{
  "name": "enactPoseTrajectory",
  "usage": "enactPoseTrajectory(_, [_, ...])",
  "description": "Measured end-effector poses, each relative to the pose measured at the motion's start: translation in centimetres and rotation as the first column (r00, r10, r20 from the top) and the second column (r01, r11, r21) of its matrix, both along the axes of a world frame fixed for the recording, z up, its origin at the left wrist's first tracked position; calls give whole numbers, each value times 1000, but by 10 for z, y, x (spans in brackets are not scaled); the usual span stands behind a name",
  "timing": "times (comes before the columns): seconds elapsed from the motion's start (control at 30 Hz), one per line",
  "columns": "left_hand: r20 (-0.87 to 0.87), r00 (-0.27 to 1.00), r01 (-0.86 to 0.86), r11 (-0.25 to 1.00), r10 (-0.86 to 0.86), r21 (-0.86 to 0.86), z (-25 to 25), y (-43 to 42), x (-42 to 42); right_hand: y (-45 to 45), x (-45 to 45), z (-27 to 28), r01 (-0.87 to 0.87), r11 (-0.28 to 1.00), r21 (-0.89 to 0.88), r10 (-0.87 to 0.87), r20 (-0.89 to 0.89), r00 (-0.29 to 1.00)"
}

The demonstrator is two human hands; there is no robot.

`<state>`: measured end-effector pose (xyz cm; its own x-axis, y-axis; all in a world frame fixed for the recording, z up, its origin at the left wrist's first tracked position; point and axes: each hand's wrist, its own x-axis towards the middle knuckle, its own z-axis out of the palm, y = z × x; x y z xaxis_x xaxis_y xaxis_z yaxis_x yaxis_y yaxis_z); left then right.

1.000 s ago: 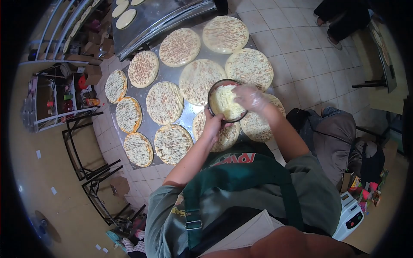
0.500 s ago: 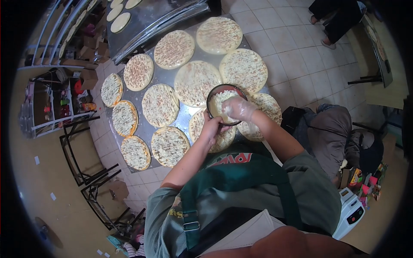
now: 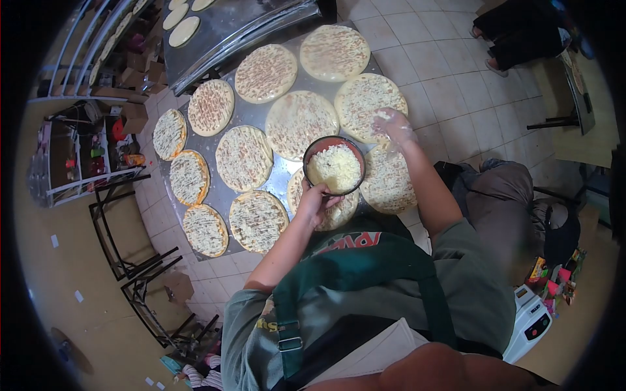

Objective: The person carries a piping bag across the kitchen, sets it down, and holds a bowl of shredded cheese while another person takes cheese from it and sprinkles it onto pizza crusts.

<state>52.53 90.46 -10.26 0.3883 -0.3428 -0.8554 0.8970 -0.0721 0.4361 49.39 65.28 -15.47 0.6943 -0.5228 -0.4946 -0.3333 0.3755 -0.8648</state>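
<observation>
My left hand grips the lower rim of a dark round bowl. White grated cheese lies in the bowl, with the reddish inner wall showing at the top. To the right of the bowl, my right hand, in a clear plastic glove, is over the edge of a round pizza; its fingers are bent around some white cheese. Several more topped pizzas lie in rows on the metal table, among them one just above the bowl.
Another metal table with plain dough rounds stands beyond. A bent-over person is close on the right, and another person's legs show at the upper right. Black metal frames and a shelf stand left; a white device is lower right.
My right hand has come out of the bowl and moved up and right, over a pizza, with cheese in its fingers. The bowl in my left hand has shifted slightly down and left.
</observation>
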Motion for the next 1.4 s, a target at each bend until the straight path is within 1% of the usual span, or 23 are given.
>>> enactPoseTrajectory(0.07, [-14,1000,-2,1000,1,-24,-2,4,1,-2,14,4,-231,961,-149,184,-279,942])
enactPoseTrajectory(0.1, [-11,1000,-2,1000,2,-26,-1,5,1,-2,18,4,-232,961,-150,184,-277,943])
enactPoseTrajectory(0.17, [-12,1000,-11,999,10,-44,1,8,0,0,23,2,-558,687,-465,388,-415,823])
enactPoseTrajectory(0.2, [-12,1000,-15,999,15,-44,-3,11,0,1,23,1,-562,684,-465,392,-415,821])
enactPoseTrajectory(0.27, [-65,998,-29,996,23,-82,-13,17,0,3,19,1,-680,377,-629,445,-521,729])
enactPoseTrajectory(0.3, [-65,998,-29,996,23,-84,-10,16,0,-6,15,-23,-680,375,-629,444,-523,728])
enactPoseTrajectory(0.37, [-31,998,-49,998,47,-43,-1,15,-2,-31,7,-90,-529,652,-542,574,-102,812])
enactPoseTrajectory(0.4, [-33,998,-50,998,48,-46,-3,16,-3,-26,4,-60,-531,650,-544,575,-105,811])
enactPoseTrajectory(0.43, [-12,999,-40,999,39,-36,-7,18,-4,-24,-5,-27,-331,873,-357,335,-53,941])
enactPoseTrajectory(0.47, [8,1000,-29,999,30,-26,-9,19,-5,-20,-10,-1,-70,987,-147,62,-61,996])
enactPoseTrajectory(0.5, [6,1000,-30,999,30,-29,-10,20,-6,-22,-14,-9,-71,986,-150,62,-63,996])
enactPoseTrajectory(0.57, [-10,999,-33,999,33,-15,-11,21,-6,-27,-25,-26,236,972,-12,-236,42,971])
enactPoseTrajectory(0.6, [-10,999,-33,999,32,-18,-11,21,-6,-31,-29,-27,237,971,-15,-236,42,971])
enactPoseTrajectory(0.67, [7,1000,0,1000,0,-26,-12,21,-6,-37,-35,-27,-211,950,-231,191,-106,976])
enactPoseTrajectory(0.7, [6,1000,2,1000,-2,-24,-12,22,-6,-32,-28,-13,-209,951,-229,189,-107,976])
enactPoseTrajectory(0.77, [18,1000,18,1000,-18,-20,-12,21,-7,-26,-10,8,-602,659,-451,311,-565,764])
enactPoseTrajectory(0.9, [-107,993,-63,994,54,-84,-14,20,-6,-37,-8,-9,-382,751,-539,116,-461,880])
enactPoseTrajectory(0.97, [3,999,41,998,-41,-45,-10,20,-9,-44,-14,-9,87,957,-277,-127,-128,984])
enactPoseTrajectory(1.1, [-29,999,18,999,-19,-47,-5,20,-11,-48,-33,-13,7,899,-439,-105,-199,974])
enactPoseTrajectory(1.17, [5,1000,17,999,-17,-50,-1,19,-12,-56,-38,-45,-295,759,-581,25,-426,904])
enactPoseTrajectory(1.3, [-66,998,-9,999,7,-35,-7,20,-11,-30,-34,5,-220,867,-447,44,-370,928])
enactPoseTrajectory(1.37, [-27,1000,-13,999,12,-42,-1,17,-11,-35,-39,-13,-298,619,-726,60,-335,940])
enactPoseTrajectory(1.4, [-24,1000,-14,999,13,-42,4,14,-11,-36,-42,-21,-297,619,-727,62,-332,941])
